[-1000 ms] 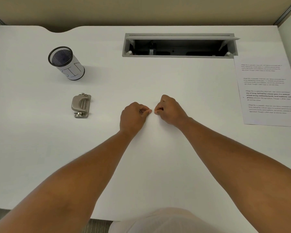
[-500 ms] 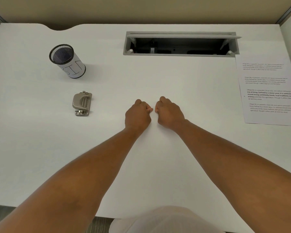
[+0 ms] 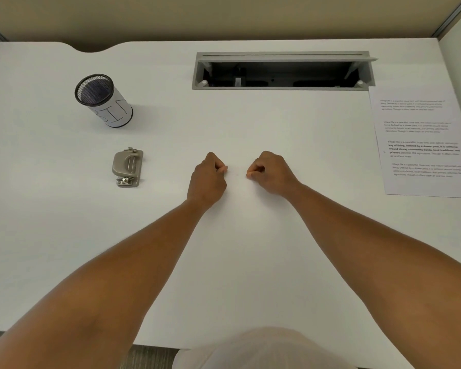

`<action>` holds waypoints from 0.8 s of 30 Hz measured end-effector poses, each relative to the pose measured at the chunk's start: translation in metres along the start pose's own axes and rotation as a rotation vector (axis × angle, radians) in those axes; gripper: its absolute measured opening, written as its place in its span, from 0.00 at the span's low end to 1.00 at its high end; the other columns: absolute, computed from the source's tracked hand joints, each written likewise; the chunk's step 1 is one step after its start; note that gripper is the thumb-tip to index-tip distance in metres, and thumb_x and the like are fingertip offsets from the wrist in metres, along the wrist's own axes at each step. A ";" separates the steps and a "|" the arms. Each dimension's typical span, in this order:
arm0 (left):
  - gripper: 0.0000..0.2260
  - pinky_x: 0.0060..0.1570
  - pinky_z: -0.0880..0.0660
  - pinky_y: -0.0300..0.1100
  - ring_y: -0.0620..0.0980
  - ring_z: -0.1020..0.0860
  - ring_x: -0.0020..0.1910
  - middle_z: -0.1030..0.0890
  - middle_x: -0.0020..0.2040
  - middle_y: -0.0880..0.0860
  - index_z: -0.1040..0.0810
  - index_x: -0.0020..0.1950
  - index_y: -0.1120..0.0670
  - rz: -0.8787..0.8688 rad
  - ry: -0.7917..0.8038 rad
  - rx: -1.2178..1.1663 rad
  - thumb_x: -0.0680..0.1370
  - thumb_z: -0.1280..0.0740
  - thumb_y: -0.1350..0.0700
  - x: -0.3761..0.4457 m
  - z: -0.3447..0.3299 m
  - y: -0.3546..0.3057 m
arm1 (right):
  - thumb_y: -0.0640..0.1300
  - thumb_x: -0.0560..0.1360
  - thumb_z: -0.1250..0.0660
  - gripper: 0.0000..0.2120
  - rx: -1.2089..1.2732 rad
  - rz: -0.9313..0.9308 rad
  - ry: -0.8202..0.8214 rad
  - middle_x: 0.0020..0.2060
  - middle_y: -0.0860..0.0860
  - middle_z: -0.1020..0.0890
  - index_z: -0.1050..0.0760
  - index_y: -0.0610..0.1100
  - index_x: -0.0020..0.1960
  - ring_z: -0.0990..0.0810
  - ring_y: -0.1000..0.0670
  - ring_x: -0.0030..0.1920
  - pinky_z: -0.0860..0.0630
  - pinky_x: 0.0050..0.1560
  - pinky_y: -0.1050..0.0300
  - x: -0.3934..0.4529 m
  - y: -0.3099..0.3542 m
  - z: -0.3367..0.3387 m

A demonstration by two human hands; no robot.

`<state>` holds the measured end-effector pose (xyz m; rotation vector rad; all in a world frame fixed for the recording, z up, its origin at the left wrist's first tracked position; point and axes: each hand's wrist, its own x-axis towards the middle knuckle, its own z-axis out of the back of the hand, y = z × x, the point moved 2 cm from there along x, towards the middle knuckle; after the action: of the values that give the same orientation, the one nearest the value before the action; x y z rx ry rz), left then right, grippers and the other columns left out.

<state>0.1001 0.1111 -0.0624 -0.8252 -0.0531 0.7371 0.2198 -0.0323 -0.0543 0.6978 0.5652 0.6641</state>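
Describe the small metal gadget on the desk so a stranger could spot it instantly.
On the white desk, look at the left half, nearer the person than the tall mesh cup. The hole punch lies flat there, left of the left hand. It alone is low, squarish, dull metal; the cup stands upright, wrapped in white paper.

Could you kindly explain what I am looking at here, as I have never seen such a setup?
No machine here: a camera worn on a person's head looks down at their bare arms. On the white desk are a mesh cup and a metal hole punch at left, a printed sheet at right, an open cable hatch at the back. The left hand and right hand rest mid-desk, apart, fingers curled; whether they pinch anything is too small to tell.
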 end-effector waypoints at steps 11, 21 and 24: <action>0.07 0.49 0.24 0.39 0.41 0.20 0.43 0.17 0.48 0.43 0.17 0.53 0.46 -0.215 0.050 0.099 0.79 0.33 0.53 -0.005 0.003 -0.003 | 0.40 0.73 0.33 0.05 -0.193 -0.009 0.039 0.40 0.55 0.25 0.19 0.41 0.46 0.22 0.47 0.46 0.26 0.44 0.52 0.000 0.014 -0.003; 0.10 0.50 0.25 0.47 0.50 0.21 0.46 0.19 0.49 0.49 0.16 0.55 0.46 -0.311 0.111 0.312 0.82 0.37 0.52 -0.007 0.002 -0.011 | 0.35 0.73 0.38 0.08 -0.488 0.102 0.050 0.49 0.48 0.28 0.23 0.42 0.48 0.29 0.47 0.42 0.35 0.39 0.55 -0.008 0.020 -0.015; 0.10 0.50 0.25 0.48 0.51 0.21 0.47 0.19 0.49 0.49 0.16 0.54 0.47 -0.285 0.105 0.329 0.82 0.37 0.52 -0.007 0.001 -0.014 | 0.36 0.73 0.38 0.08 -0.532 0.105 0.046 0.51 0.48 0.28 0.24 0.43 0.50 0.27 0.47 0.44 0.35 0.39 0.55 -0.009 0.020 -0.018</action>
<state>0.1026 0.1013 -0.0508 -0.5256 0.0439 0.4179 0.1948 -0.0203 -0.0484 0.2147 0.3696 0.8864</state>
